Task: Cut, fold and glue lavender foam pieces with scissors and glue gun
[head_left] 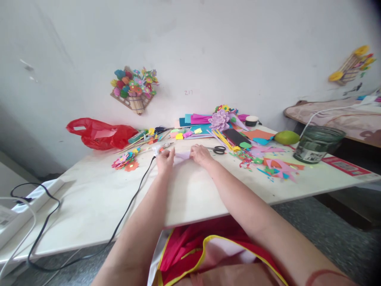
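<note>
My left hand (165, 159) and my right hand (201, 154) meet near the middle of the white table (89, 206). Both have their fingers closed on a small pale lilac piece of paper (182, 157) held between them, low over the tabletop. A glue gun (160, 148) lies just beyond my left hand, its black cord (131, 202) running off toward the left. Black-handled scissors (218, 149) lie just right of my right hand.
Coloured paper sheets, a lilac paper flower (219, 119) and scraps cover the far and right table. A red plastic bag (99, 134) sits at left, a green fruit (286, 137) and a glass jar (318, 143) at right. A power strip (29, 204) lies far left.
</note>
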`<state>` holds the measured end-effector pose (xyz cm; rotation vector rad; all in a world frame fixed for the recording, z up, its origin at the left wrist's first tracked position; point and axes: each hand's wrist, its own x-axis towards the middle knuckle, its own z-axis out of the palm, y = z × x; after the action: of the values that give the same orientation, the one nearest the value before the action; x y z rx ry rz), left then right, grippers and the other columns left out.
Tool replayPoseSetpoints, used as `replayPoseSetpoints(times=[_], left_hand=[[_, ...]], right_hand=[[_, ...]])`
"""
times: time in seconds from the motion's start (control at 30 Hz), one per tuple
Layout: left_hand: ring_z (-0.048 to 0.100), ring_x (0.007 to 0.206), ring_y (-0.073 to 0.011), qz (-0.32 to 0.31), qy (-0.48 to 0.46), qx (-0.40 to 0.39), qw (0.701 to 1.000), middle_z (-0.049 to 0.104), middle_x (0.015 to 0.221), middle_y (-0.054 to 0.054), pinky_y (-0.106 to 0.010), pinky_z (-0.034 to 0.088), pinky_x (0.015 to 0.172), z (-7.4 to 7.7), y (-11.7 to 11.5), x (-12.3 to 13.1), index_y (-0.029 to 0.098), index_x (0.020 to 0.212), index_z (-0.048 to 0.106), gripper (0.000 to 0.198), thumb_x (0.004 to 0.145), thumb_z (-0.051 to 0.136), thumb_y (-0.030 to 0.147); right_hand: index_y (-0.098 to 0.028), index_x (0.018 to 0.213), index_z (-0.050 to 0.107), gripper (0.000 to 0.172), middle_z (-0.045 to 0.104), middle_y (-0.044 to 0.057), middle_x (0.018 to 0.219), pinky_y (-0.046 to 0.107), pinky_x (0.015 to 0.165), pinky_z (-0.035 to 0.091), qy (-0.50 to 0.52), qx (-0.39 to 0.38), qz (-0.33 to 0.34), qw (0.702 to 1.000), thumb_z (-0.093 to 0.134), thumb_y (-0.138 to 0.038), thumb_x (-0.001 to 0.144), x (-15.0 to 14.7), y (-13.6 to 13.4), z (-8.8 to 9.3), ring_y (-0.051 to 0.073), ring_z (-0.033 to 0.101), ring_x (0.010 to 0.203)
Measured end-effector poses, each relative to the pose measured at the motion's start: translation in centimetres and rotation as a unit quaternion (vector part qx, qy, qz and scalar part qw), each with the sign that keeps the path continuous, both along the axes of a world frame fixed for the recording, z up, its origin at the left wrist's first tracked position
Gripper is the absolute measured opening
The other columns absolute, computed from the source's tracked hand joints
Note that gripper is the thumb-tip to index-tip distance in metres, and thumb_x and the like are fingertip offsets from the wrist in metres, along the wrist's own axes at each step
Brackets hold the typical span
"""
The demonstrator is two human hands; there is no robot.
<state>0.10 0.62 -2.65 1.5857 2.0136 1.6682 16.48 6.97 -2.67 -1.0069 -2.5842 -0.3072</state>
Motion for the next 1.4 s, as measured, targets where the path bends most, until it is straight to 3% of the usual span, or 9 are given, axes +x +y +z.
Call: replayPoseSetpoints(times=[0.1,0.2,0.43,0.6,0.93,1.4], left_hand=[[0.048,0.050,-0.0092,0.046,0.127,0.051,0.989,0.051,0.048,0.002,-0.022,0.037,0.057,0.5,-0.5,0.8,0.017,0.053,0.055,0.035,0.074,0.051,0.045],[0.051,0.057,-0.0096,0.028,0.182,0.077,0.980,0.057,0.058,0.000,-0.021,0.037,0.060,0.9,-0.9,1.7,0.017,0.064,0.060,0.028,0.077,0.050,0.040],[0.055,0.074,-0.0141,-0.052,0.259,-0.055,0.963,0.063,0.083,-0.001,-0.025,0.040,0.065,-0.3,-0.3,0.8,0.022,0.080,0.066,0.017,0.069,0.062,0.035],[0.055,0.073,-0.0136,-0.088,0.251,-0.130,0.955,0.062,0.080,-0.002,-0.025,0.042,0.067,-1.1,0.4,0.1,0.021,0.073,0.067,0.014,0.068,0.062,0.033],[0.056,0.072,-0.0131,-0.107,0.237,-0.114,0.959,0.062,0.080,-0.002,-0.024,0.042,0.067,-1.5,0.8,-0.1,0.020,0.068,0.067,0.010,0.068,0.062,0.029],[0.056,0.075,-0.0138,-0.098,0.251,-0.131,0.954,0.063,0.079,-0.002,-0.024,0.042,0.068,-1.0,0.5,0.2,0.020,0.069,0.066,0.009,0.069,0.061,0.027]], right_hand=[[-0.022,0.082,0.071,0.018,0.062,0.009,0.090,0.029,0.075,0.033,-0.006,-0.036,-0.002,0.999,0.054,-0.019,0.078,0.3,0.3,0.0,0.023,0.050,0.094],[-0.020,0.084,0.071,0.018,0.063,0.010,0.090,0.028,0.075,0.034,-0.004,-0.041,-0.014,0.999,0.054,-0.019,0.078,0.5,0.3,-0.1,0.022,0.052,0.092],[-0.023,0.087,0.070,0.020,0.063,0.009,0.091,0.028,0.073,0.038,-0.002,-0.055,-0.033,0.998,0.052,-0.023,0.080,0.6,0.3,-0.1,0.022,0.054,0.092],[-0.024,0.090,0.069,0.021,0.064,0.007,0.092,0.027,0.075,0.038,0.005,-0.040,-0.019,0.999,0.051,-0.022,0.081,0.6,0.1,0.0,0.020,0.053,0.093],[-0.023,0.084,0.070,0.018,0.064,0.006,0.089,0.026,0.077,0.035,0.009,-0.048,0.010,0.999,0.053,-0.023,0.081,0.1,-0.2,0.2,0.019,0.050,0.094],[-0.023,0.083,0.069,0.014,0.065,0.002,0.092,0.022,0.068,0.038,0.082,-0.122,-0.027,0.989,0.058,-0.028,0.077,-0.1,0.8,-1.0,0.015,0.055,0.089]])
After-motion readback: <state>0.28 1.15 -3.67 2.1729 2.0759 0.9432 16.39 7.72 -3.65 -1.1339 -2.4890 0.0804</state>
